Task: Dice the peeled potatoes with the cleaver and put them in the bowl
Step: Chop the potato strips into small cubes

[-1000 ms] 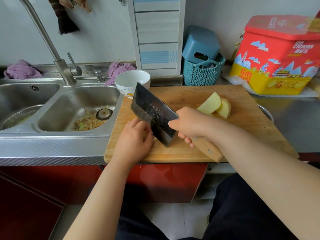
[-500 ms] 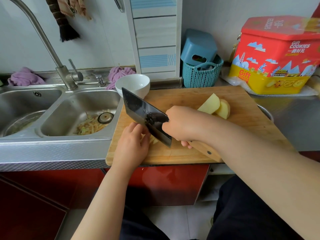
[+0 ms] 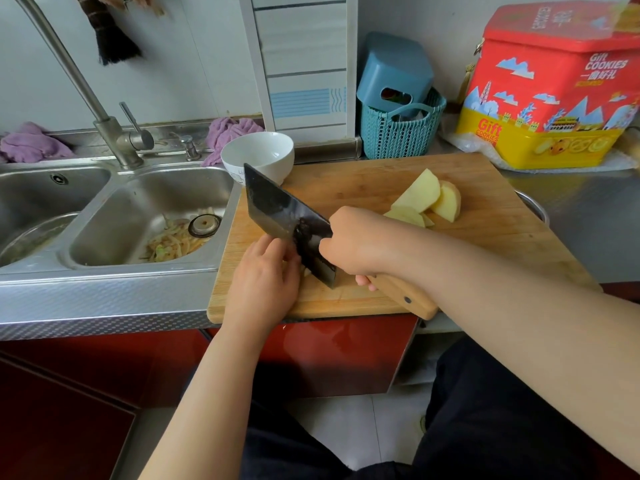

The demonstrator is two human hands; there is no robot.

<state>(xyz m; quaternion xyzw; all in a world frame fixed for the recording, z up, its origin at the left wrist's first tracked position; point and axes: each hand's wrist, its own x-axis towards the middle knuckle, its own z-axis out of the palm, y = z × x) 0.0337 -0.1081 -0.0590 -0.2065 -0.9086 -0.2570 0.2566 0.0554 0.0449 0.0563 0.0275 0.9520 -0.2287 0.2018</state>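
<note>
One cleaver (image 3: 287,223) gripped by right hand (image 3: 356,244); left hand (image 3: 263,282) curled over a mostly hidden potato piece; three potato chunks (image 3: 426,200); one bowl (image 3: 258,155); wooden board (image 3: 363,188) on steel surface (image 3: 588,216).

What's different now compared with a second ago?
Little: the cleaver, gripped by the right hand, keeps chopping beside the left hand, which still holds down the potato piece, mostly hidden. The potato chunks, bowl and cutting board lie unchanged.
</note>
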